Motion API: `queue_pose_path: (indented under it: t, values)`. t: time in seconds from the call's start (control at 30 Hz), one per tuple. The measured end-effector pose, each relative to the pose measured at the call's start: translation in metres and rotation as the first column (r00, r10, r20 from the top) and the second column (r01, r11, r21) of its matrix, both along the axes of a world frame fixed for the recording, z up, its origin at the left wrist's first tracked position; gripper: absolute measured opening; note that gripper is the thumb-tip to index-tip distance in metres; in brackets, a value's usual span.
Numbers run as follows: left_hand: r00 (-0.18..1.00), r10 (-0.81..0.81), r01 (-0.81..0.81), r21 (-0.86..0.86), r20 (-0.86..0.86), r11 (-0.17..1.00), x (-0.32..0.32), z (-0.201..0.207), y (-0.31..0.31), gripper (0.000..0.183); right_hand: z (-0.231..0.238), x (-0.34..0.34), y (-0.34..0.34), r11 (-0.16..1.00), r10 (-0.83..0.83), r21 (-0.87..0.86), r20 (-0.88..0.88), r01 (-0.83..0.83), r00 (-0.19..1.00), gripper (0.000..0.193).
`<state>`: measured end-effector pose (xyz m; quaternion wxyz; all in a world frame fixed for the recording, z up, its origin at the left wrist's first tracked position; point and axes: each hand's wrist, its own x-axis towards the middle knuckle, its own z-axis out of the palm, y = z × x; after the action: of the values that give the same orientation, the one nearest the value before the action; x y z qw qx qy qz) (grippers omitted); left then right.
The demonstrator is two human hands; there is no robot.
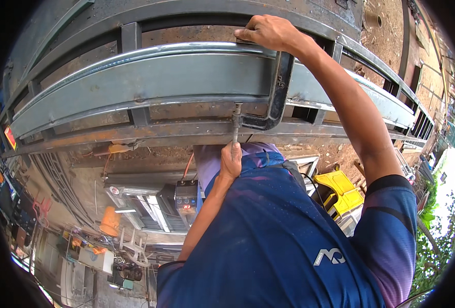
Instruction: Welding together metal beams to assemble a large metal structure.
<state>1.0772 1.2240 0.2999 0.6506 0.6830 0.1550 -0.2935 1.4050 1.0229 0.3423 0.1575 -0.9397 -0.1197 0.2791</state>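
Ground (384, 49): brown and earthy, it is stretching along the far right, strewn with pale chips.
Dark bars (58, 179): several are lying side by side on the floor at the left.
Framed panels (158, 213): grey and whitish, they are resting low, left of centre.
Machine box (186, 191): dark, it is standing beside the panels, its small display glowing red.
Bucket (110, 222): orange, it is sitting near the panels' left end.
Step stool (135, 245): pale, it is standing amid lower-left clutter.
Yellow plastic item (346, 191): it is resting right of centre.
Foliage (435, 267): green, it is filling the lower right edge.
Light: bright white daylight is pouring in above the leaves.
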Motion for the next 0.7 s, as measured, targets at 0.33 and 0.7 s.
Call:
queue_pose_path:
  t: [0.33, 0.7]
  values:
    - [0.995, 0.081, -0.087, -0.133, -0.055, 0.987, -0.001, -0.004, -0.002, 0.055, 0.014, -0.003, 0.005, 0.997, -0.046, -0.053, 0.043, 0.048, 0.998, 0.055]
    - [0.979, 0.175, -0.182, -0.071, -0.100, 0.981, 0.025, 0.021, -0.008, 0.056, 0.014, -0.004, 0.004, 0.995, -0.094, -0.019, 0.047, 0.095, 0.994, 0.054]
